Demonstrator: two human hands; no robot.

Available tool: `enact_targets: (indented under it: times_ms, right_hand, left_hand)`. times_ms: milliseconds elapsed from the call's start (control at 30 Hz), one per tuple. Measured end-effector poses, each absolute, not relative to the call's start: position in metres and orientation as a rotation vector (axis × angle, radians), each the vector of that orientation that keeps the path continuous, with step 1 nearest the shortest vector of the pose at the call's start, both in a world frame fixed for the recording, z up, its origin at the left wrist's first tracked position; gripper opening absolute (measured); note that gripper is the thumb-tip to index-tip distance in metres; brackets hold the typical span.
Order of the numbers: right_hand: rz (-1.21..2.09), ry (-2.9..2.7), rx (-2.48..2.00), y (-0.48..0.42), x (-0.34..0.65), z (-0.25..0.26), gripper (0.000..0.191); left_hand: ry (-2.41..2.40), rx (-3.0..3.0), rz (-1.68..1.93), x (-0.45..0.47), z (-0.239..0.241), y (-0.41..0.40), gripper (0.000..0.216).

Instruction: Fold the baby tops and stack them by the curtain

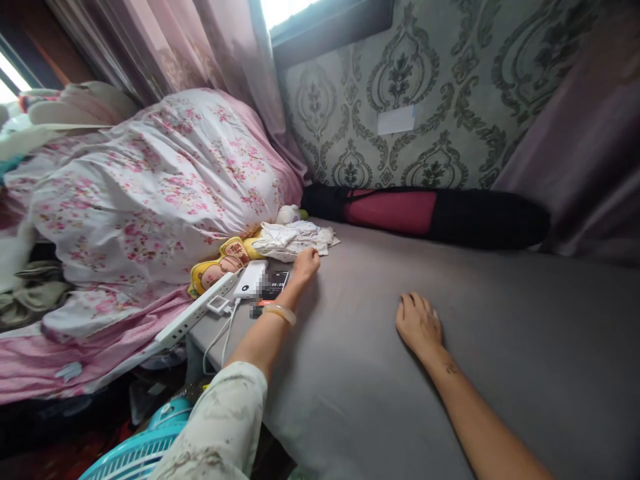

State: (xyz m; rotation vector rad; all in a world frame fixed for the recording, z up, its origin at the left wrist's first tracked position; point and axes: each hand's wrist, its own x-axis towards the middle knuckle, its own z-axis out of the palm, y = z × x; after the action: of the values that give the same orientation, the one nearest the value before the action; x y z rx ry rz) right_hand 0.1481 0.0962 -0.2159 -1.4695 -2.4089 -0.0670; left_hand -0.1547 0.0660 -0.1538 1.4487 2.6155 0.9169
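Note:
My left hand (305,262) reaches forward over the grey mattress (450,373), its curled fingers touching the edge of a small pile of white cloth (290,239). A bangle sits on that wrist. A dark phone (276,285) with a lit screen lies just left of the wrist, beside a white power bank (251,279). My right hand (418,323) rests palm down on the mattress, fingers bent at the tips, holding nothing.
A white power strip (196,311) with cables lies at the mattress edge. A big floral quilt bundle (150,193) fills the left. A black and red roll (430,213) lies along the patterned wall. A turquoise fan (145,447) stands below.

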Motion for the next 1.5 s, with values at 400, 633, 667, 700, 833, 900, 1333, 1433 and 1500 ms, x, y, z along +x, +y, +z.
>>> enact_targets:
  times_ms: [400, 633, 667, 700, 833, 900, 1333, 1433, 1500]
  right_hand:
    - [-0.076, -2.404, -1.483, 0.097, 0.148, -0.217, 0.039]
    - [-0.069, -2.405, -1.487, 0.094, 0.148, -0.214, 0.039]
    - [-0.065, -2.408, -1.486, 0.094, 0.148, -0.215, 0.039]
    - [-0.061, -2.411, -1.486, 0.095, 0.149, -0.215, 0.039]
    - [-0.06, -2.416, -1.483, 0.094, 0.149, -0.215, 0.04]
    - [-0.063, -2.41, -1.487, 0.094, 0.148, -0.214, 0.039]
    - [-0.08, -2.416, -1.437, 0.093, 0.15, -0.212, 0.037]
    - [-0.06, -2.41, -1.434, 0.093, 0.15, -0.212, 0.038]
    - [-0.047, -2.409, -1.44, 0.092, 0.15, -0.211, 0.038]
  left_hand:
    - [3.101, 1.208, 0.624, -0.249, -0.127, 0.042, 0.034]
    - [3.109, 1.216, 0.364, -0.246, -0.121, 0.044, 0.042]
    - [3.12, 1.191, 0.364, -0.245, -0.119, 0.045, 0.04]
    - [3.129, 1.161, 0.365, -0.243, -0.116, 0.046, 0.038]
    - [3.11, 1.045, 0.392, -0.241, -0.104, 0.05, 0.037]
    - [3.101, 1.015, 0.443, -0.242, -0.097, 0.051, 0.038]
    - [2.945, 1.356, 1.082, -0.261, -0.05, 0.064, 0.032]
    - [2.831, 1.42, 1.309, -0.26, -0.045, 0.07, 0.027]
    - [2.716, 1.465, 1.481, -0.256, -0.044, 0.074, 0.024]
